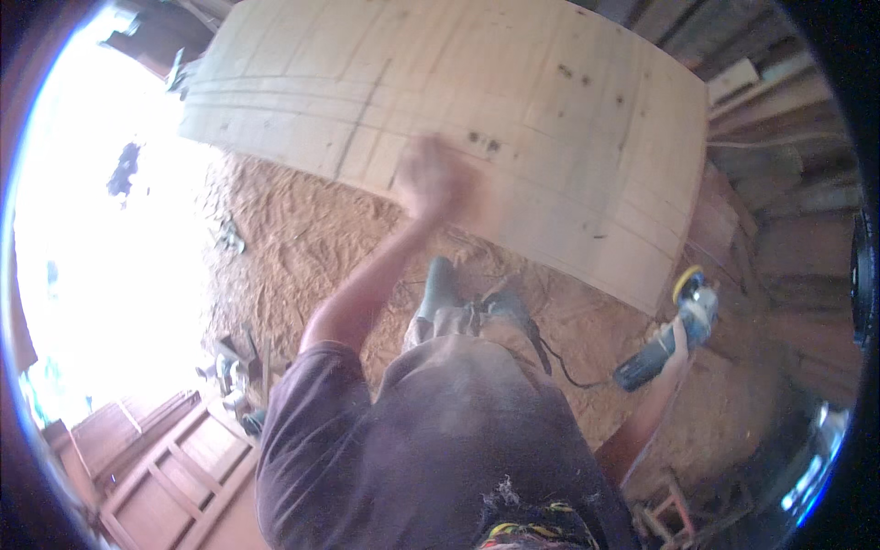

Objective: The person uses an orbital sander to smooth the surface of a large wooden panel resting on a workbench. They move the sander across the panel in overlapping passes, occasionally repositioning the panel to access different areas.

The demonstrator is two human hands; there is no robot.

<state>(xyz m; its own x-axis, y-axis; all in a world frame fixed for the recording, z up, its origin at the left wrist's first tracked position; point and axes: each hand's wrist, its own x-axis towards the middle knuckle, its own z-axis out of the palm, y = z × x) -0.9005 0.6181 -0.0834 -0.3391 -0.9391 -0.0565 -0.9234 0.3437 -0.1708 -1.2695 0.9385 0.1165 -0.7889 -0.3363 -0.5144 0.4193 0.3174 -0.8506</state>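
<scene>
A large pale wooden panel [513, 119] with dark knots and pencil-like lines spreads out in front of me. Over its near edge is my left hand [435, 179], smeared by motion, so its fingers cannot be made out. I cannot tell whether it touches the wood. Out to the right, beyond the panel's near right corner, my right hand [679, 344] is closed around the body of a blue angle grinder [653, 356]. The grinder's yellow disc [687, 285] points up and away from me, and a dark cord [573, 378] trails from its rear end toward my legs.
Wood shavings and sawdust cover the floor [293, 215]. Framed wooden panels [174, 477] lie at the lower left, near what looks like another power tool [234, 380]. Stacked boards [779, 119] line the right side. A reddish wooden frame [678, 513] stands at the lower right.
</scene>
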